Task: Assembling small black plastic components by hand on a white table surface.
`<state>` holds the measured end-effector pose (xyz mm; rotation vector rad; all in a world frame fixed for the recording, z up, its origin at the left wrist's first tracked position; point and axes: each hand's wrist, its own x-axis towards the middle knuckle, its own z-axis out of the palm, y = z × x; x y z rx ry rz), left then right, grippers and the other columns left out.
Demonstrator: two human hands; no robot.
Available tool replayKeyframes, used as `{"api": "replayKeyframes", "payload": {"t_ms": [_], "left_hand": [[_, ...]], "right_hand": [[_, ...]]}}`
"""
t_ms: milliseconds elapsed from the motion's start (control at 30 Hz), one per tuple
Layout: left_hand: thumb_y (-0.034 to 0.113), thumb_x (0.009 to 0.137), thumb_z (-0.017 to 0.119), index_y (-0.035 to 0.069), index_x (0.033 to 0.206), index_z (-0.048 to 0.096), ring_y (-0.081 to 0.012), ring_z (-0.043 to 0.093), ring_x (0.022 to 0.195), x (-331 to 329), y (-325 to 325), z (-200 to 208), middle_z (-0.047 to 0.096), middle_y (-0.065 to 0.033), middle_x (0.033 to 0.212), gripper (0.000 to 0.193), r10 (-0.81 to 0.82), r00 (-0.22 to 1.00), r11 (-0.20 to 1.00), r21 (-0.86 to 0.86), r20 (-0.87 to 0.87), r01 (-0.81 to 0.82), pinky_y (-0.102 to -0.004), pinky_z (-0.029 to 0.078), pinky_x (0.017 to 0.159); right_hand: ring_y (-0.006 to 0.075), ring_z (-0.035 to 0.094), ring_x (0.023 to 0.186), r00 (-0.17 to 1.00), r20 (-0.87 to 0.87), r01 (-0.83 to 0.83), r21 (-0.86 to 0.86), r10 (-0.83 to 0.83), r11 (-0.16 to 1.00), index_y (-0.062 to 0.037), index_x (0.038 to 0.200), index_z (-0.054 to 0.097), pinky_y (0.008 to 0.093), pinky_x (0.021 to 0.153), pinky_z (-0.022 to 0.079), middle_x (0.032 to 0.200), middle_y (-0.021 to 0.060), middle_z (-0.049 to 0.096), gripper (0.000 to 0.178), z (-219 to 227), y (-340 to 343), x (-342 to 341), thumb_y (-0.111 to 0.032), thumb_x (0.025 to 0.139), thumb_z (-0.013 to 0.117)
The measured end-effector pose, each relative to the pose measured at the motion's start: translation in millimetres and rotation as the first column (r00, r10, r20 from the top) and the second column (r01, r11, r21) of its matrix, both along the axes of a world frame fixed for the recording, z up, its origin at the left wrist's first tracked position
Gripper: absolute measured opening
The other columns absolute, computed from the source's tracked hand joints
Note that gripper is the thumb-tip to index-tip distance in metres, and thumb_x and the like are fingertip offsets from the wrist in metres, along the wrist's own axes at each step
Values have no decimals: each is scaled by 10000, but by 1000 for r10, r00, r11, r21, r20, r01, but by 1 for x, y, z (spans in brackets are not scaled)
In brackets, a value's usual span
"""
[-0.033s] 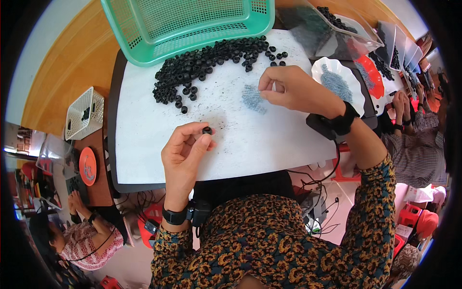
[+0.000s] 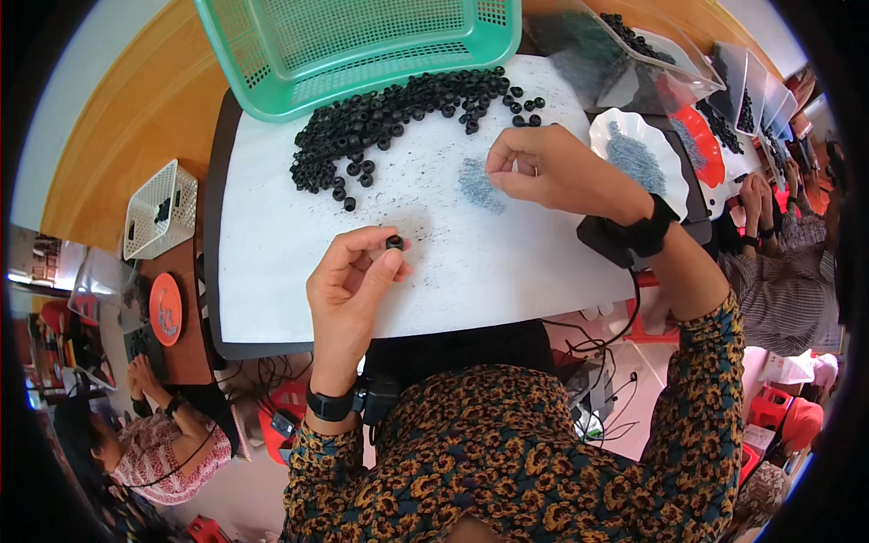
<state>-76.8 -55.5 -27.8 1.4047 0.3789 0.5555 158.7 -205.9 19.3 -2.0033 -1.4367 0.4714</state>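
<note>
Between the thumb and forefinger of my left hand is a small round black piece with a hole, held above the white sheet. My right hand is closed in a pinch at the edge of a small heap of thin grey-blue bits; whatever its fingertips hold is too small to make out. Farther back lies a big pile of similar black pieces, with several strays along its near edge and at its right end.
Behind the pile stands a green mesh basket. A white scalloped plate of grey-blue bits and a clear bin are at right. On the left are a white basket and an orange plate. Other people sit at both sides.
</note>
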Motion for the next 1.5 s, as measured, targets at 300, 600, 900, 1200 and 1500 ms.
{"api": "replayKeyframes", "payload": {"t_ms": [300, 600, 900, 1200, 1500], "left_hand": [[24, 923, 608, -19, 1140, 577, -124, 628, 845, 17, -4, 5, 663, -119, 1040, 224, -55, 997, 997, -43, 63, 58, -252, 499, 764], [-34, 874, 647, 9, 1113, 628, -109, 583, 978, 21, -3, 2, 612, -98, 1151, 244, -41, 973, 991, 133, 227, 11, -235, 477, 857], [-3, 909, 624, -7, 1160, 595, -111, 619, 850, 20, 0, 3, 638, -90, 1014, 252, -63, 988, 997, 61, 140, 55, -241, 510, 787], [167, 983, 547, 33, 1177, 596, -54, 484, 648, 32, 24, 25, 566, -1, 880, 241, -194, 981, 933, -310, 1, 184, -196, 374, 560], [86, 889, 676, 63, 1038, 696, -37, 347, 662, 43, 27, 22, 387, 86, 713, 152, -129, 985, 886, 433, -118, 167, -201, 294, 584]], "right_hand": [[110, 530, 578, 985, -168, -51, -13, 48, 999, -8, 876, 631, 259, 528, 413, 687, 66, 608, 133, 34, 19, -45, -119, 818, 675], [116, 545, 587, 992, -86, -86, 87, 93, 993, 5, 870, 626, 260, 545, 431, 692, 79, 613, 139, 29, 27, -55, -102, 800, 678], [72, 541, 628, 867, -496, 54, 17, -38, 998, 28, 907, 637, 220, 554, 430, 730, 13, 613, 195, 19, 33, -56, -152, 841, 677], [44, 507, 562, 760, -643, 54, -73, -88, 996, -11, 923, 626, 192, 487, 414, 762, 5, 599, 190, 7, 36, -38, -197, 890, 613], [60, 514, 557, 628, -774, -43, -140, -82, 989, -31, 881, 643, 199, 488, 413, 751, 11, 596, 219, 9, 36, -33, -250, 871, 634]]}}
